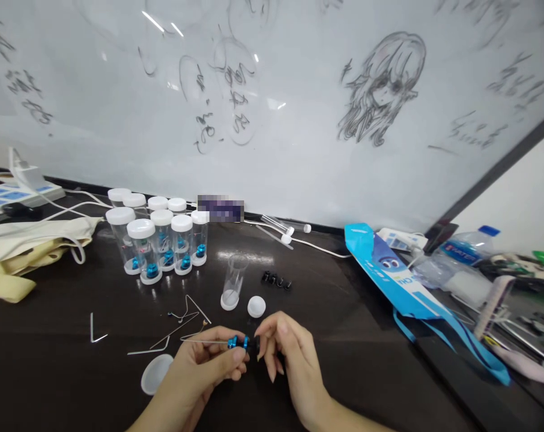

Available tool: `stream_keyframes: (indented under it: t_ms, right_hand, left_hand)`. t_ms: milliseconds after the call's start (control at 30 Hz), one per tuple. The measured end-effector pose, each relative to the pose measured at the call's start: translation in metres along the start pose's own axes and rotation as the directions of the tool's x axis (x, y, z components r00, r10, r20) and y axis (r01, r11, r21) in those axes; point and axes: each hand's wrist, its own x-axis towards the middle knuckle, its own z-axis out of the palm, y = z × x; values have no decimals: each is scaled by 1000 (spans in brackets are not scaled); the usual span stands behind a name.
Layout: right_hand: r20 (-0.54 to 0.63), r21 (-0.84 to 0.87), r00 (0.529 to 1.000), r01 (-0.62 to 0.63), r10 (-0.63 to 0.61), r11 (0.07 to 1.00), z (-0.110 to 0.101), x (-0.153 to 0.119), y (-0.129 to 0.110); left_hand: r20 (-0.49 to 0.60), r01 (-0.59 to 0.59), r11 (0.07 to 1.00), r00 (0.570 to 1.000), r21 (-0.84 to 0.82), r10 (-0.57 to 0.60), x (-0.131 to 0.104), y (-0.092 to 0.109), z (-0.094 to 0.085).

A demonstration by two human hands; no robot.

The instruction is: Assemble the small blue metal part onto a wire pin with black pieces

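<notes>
My left hand (pixel 209 366) pinches a small blue metal part (pixel 238 342) between thumb and fingers, low in the middle of the view. A thin metal wire (pixel 200 341) runs leftward from that part. On its right end sits a black piece (pixel 253 346). The fingers of my right hand (pixel 292 354) curl around this black end; their exact contact is partly hidden. Just beyond my hands stand a clear tube (pixel 233 279) with a white base and a loose white cap (pixel 256 306). Several small black screws (pixel 276 280) lie to the right of them.
Capped clear tubes (pixel 141 246) holding blue parts stand at the back left. L-shaped hex keys (pixel 93 330), bent wires (pixel 188 315) and a white dish (pixel 156 375) lie left. A blue bag (pixel 389 276) and a bottle (pixel 470 246) are right. Behind rises a whiteboard (pixel 294 168).
</notes>
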Motion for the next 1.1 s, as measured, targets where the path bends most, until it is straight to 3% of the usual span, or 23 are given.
stream_keyframes:
  t_ms: [333,467,533,567,633,700,733,900,1100]
  right_hand:
    - [-26,-14,1000,17,-17,1000,2,-1,4]
    - [-88,-219,984,131,-153,967,-7,5,-12]
    - [-51,-473,949,252,-312,844,-20,21,-27]
    - [12,-619,917,320,-399,717,-28,34,-33]
    - [257,-804,787,496,-561,328,-43,70,-42]
    - [558,-805,683,583,-471,-108,-54,116,-40]
    - [645,-764,674,581,-359,-281,-57,140,-35]
    - [730,-675,645,626,-227,-391,-50,234,9]
    - [741,-661,642,641,-200,-390,-43,278,46]
  left_hand:
    - [9,-23,999,1000,-29,23,2,-2,0]
    - [-5,-12,999,1000,-45,12,3,-3,2]
    - [0,-20,999,1000,-41,20,2,-3,2]
    - [3,-27,999,1000,-37,27,2,-3,2]
    - [8,-38,999,999,-30,38,1,-4,3]
    - [6,-40,999,999,-29,40,1,-4,3]
    - [7,-39,999,999,-28,39,2,-5,3]
    - [40,-34,999,999,-24,35,10,-11,-2]
    - [70,-22,1000,997,8,21,17,-17,-8]
